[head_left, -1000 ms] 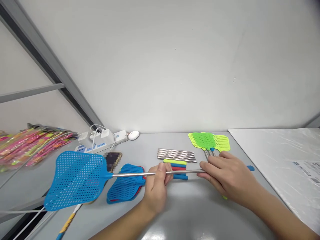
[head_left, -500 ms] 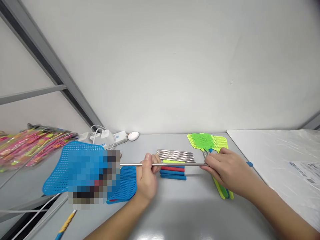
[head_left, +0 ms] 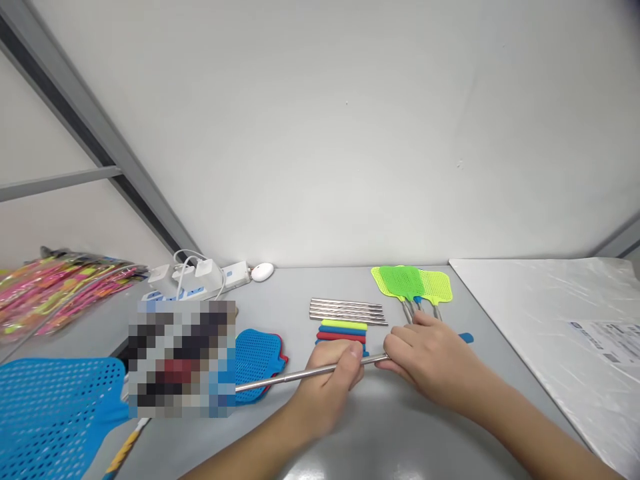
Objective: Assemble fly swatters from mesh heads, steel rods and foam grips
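Observation:
Both hands hold one blue fly swatter by its thin metal rod point(head_left: 280, 379). My left hand point(head_left: 327, 383) is closed round the rod near its middle. My right hand point(head_left: 430, 360) grips the handle end, whose blue tip point(head_left: 466, 338) sticks out past it. The swatter's blue mesh head point(head_left: 55, 407) is low at the far left. Just beyond my hands lie foam grip sleeves point(head_left: 344, 330) in yellow, red and blue, with a row of bare metal rods point(head_left: 347, 311) behind them.
Green and yellow swatters point(head_left: 413, 283) lie at the back right. More blue mesh heads point(head_left: 257, 357) are stacked left of centre. A power strip with chargers point(head_left: 195, 279) and packaged swatters point(head_left: 55, 287) sit at the left. A plastic-covered sheet point(head_left: 555, 313) lies at the right.
The swatter has swung down and to the left, its head now at the lower left corner. Both hands have moved nearer to me and lower, still gripping the rod.

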{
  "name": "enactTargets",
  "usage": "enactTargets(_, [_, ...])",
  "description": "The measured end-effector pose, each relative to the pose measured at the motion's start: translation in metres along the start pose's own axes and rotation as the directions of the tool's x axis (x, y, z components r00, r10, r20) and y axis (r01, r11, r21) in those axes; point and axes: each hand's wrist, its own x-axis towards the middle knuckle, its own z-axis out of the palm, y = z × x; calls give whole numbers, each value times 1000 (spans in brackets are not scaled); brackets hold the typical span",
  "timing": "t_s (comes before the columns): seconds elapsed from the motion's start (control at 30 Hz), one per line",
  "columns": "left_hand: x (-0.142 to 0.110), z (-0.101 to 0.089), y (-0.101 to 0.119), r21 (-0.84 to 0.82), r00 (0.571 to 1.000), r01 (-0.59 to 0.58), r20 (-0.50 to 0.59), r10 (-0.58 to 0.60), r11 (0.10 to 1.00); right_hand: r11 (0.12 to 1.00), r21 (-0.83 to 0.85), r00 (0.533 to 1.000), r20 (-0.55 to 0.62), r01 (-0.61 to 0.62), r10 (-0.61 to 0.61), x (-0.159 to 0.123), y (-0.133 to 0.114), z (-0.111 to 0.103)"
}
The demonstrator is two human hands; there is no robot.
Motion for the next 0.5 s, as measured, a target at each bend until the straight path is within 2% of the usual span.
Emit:
enactTargets(0.17, [5,-10,8,78,999,-17,-31,19,997,1000,-20,1000,22,-8,8,0,15,0])
enactTargets(0.3, [7,-16,7,60,998,-38,-40,40,997,998,-60,1000,13,-7,8,-5,24,-2])
enactTargets(0.4, [6,-19,4,42,998,-49,-47,51,998,996,-83,999,38,-13,16,-19,36,-7])
enactTargets(0.5, [6,-24,4,21,997,-63,-53,64,998,990,-136,998,60,-26,34,-46,54,-17])
